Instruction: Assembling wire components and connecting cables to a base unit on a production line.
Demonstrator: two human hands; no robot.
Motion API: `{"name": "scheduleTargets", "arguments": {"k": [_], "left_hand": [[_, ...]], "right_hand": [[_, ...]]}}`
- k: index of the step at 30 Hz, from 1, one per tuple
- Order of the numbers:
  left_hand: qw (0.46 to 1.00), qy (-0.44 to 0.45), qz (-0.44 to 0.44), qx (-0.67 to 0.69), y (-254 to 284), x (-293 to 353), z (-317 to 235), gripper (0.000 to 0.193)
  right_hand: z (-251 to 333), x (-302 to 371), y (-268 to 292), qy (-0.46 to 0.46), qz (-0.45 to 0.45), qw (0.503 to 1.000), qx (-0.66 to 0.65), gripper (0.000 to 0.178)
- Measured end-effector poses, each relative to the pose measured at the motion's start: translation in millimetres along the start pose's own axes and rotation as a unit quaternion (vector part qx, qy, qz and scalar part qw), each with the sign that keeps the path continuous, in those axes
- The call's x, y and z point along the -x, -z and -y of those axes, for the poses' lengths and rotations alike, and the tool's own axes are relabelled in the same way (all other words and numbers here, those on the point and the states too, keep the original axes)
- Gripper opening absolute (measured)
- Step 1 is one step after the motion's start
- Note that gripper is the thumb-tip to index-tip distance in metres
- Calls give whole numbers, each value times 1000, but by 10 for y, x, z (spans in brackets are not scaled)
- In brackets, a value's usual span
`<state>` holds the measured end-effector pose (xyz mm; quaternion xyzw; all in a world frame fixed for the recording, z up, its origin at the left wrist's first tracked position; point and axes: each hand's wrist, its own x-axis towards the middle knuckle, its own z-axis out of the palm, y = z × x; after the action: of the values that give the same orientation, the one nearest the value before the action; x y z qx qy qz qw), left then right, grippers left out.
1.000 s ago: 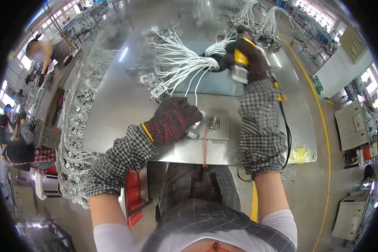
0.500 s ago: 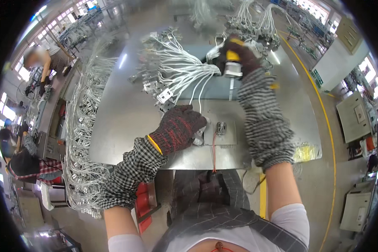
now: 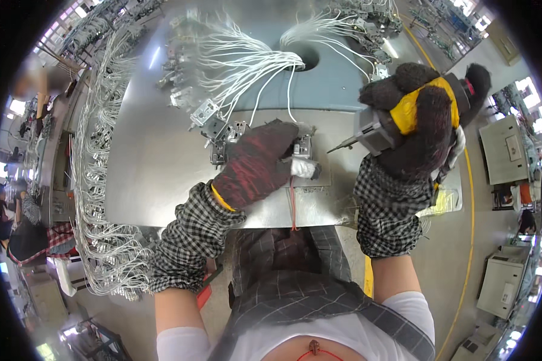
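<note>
My left hand (image 3: pixel 258 157), in a dark red and black knit glove with white wrapping at the thumb tip, is closed at a small metal fitting (image 3: pixel 304 146) near the table's front. The glove hides part of the fitting. Off to the right, my gloved right hand (image 3: pixel 430 114) grips a yellow and black power screwdriver (image 3: pixel 376 133). Its thin bit points left toward the fitting, apart from it. Beyond my left hand fans a bundle of white wires (image 3: pixel 253 60) with metal fittings (image 3: pixel 205 112) on their ends.
A blue-grey plate (image 3: pixel 319 96) with a dark round hole (image 3: pixel 309 59) lies on the metal table (image 3: pixel 156 162). More wired fittings (image 3: pixel 105 198) hang along its left side. A red cord (image 3: pixel 293 207) runs over the front edge. Yellow tape (image 3: pixel 442 203) marks the right corner. People work at far left.
My right hand has come from the wire bundle to the right and nearer, holding the screwdriver. My left hand has moved slightly and is now at the metal fitting. The whole view has shifted.
</note>
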<state>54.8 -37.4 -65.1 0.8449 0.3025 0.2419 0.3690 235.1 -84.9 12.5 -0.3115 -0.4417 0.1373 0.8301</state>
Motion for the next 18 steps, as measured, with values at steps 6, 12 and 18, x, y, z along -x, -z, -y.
{"name": "scheduleTargets", "arguments": {"k": [6,12,18], "left_hand": [[985,-49,-32,-163,-119,4,-60,54],[987,-8,-17,-157,-89,29,-90,61],[857,-70,-299,-413,277,191,-294,66]], "right_hand": [[-73,199,52,-8,42,999,-24,71],[-120,275,89,-16,110,992,52,78],[-124,285,120,16,131,990,59,78]]}}
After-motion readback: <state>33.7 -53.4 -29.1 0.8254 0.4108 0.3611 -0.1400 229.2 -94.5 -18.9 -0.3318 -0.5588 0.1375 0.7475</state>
